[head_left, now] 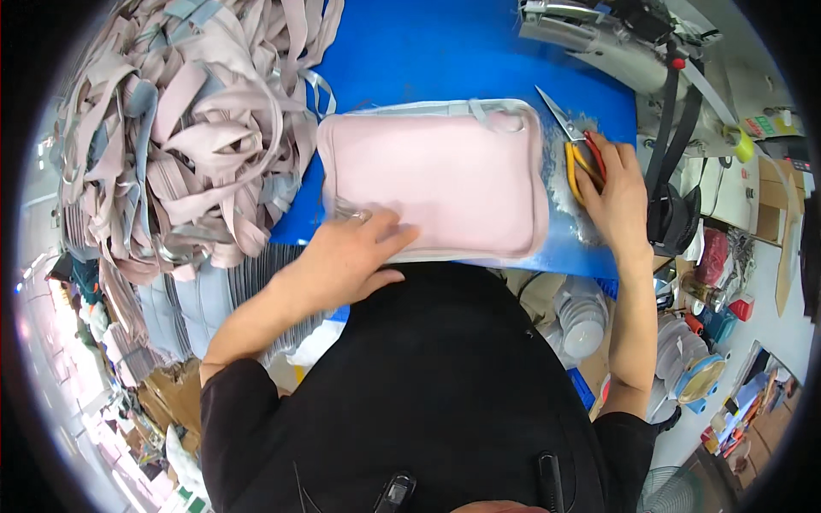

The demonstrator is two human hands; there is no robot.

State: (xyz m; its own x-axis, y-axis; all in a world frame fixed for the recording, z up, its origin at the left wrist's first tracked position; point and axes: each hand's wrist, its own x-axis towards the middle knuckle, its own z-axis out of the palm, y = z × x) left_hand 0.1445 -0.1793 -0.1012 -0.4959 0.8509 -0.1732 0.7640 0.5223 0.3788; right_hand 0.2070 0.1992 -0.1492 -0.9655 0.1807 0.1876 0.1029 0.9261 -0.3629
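Observation:
A flat, rounded rectangular pink fabric piece [436, 184] with a raised, piped edge lies in front of me on the blue work surface. My left hand [359, 256] is over its near left corner, slightly blurred, with thumb and fingers apart. Across its far right corner curls a thin pale strip [496, 118]. To the right of the fabric, my right hand [617, 198] has its fingers round the handles of a pair of scissors [575, 151], one handle red and the other yellow. The scissor blades point away and to the left, slightly apart.
A big heap of pink and grey fabric strips [201, 137] rises at the left, above stacked grey pieces [192, 308]. The blue table [419, 51] extends behind the fabric. A sewing machine [590, 34] stands at the far right. Clear plastic containers [583, 321] sit below the table's near edge.

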